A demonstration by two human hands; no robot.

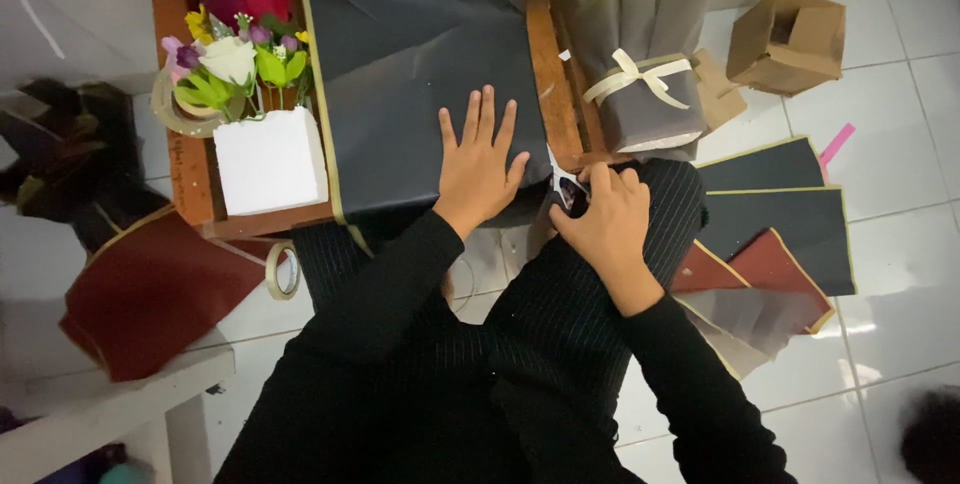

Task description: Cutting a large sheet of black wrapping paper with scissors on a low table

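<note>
White-tiled floor under a low wooden worktop (190, 184): dark wrapping sheet (420, 54) lies across it, left hand (478, 169) flat on its near edge, fingers spread; right hand (605, 219) beside that edge pinches small dark object (572, 194); firm, even pressure should hold the sheet flat.

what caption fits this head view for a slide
Left hand flat on dark wrapping paper; right hand grips a small dark object beside a wrapped bouquet.
</note>
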